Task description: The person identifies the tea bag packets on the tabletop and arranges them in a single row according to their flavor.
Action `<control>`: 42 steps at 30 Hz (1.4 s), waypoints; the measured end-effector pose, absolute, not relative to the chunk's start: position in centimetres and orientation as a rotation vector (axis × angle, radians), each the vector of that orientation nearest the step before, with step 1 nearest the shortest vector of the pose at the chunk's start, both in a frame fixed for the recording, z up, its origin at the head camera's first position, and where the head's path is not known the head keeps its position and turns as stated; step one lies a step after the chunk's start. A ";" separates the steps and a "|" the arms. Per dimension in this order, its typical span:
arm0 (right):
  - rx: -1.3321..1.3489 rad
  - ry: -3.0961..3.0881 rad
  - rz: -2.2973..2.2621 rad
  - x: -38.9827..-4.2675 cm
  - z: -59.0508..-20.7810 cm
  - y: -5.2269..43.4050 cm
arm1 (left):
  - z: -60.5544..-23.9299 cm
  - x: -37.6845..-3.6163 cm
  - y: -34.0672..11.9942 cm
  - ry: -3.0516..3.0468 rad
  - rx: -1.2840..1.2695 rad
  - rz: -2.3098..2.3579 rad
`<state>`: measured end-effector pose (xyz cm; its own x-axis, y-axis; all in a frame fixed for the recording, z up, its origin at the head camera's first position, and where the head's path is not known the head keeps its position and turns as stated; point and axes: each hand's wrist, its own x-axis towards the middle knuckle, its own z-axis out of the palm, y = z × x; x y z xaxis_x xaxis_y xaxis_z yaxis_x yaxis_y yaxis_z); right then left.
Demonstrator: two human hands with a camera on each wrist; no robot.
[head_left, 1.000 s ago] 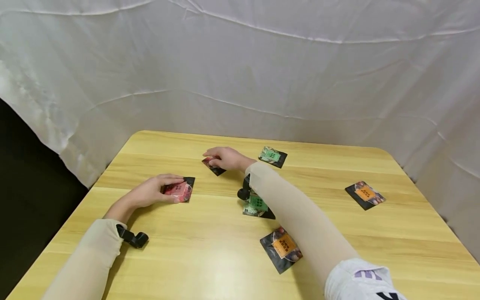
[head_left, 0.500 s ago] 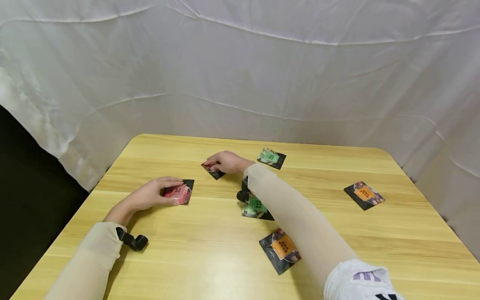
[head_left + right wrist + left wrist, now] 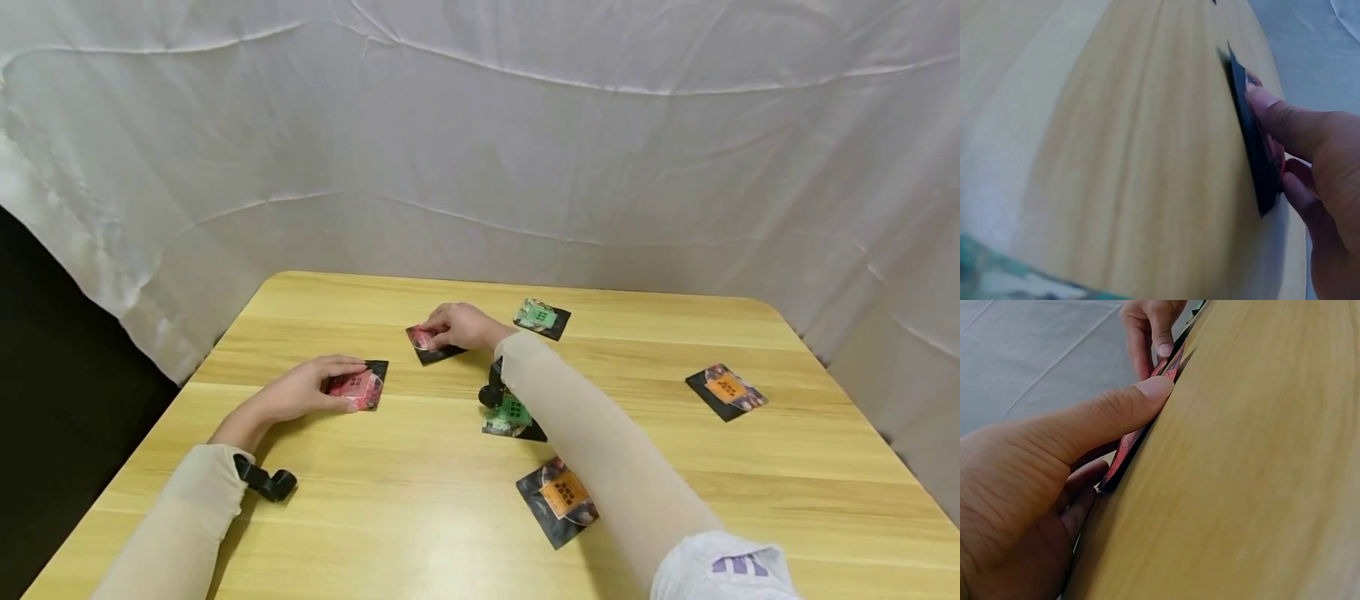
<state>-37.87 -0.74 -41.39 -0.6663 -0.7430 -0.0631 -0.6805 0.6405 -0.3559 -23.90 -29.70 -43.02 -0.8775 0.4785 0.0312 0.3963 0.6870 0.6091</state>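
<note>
Far left of the wooden table (image 3: 315,533): left hand (image 3: 300,390) lying flat, fingers and thumb pinching the near red packet (image 3: 359,386), thumb tip pressed on its edge in the left wrist view. Just right and farther back: right hand (image 3: 461,325), fingers curled onto the second red packet (image 3: 427,342), one edge of it tipped up off the wood in the right wrist view. Centre, partly under the right forearm: a green packet (image 3: 512,413) and, nearer, an orange packet (image 3: 558,500). Behind the right hand: another green packet (image 3: 542,317). Far right, well apart: a second orange packet (image 3: 726,391). White cloth (image 3: 480,142) behind.
</note>
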 end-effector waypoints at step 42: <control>-1.094 2.717 -0.505 -34.2 -41.7 0.7 | -42.8 -26.0 -29.5 2.750 0.728 0.931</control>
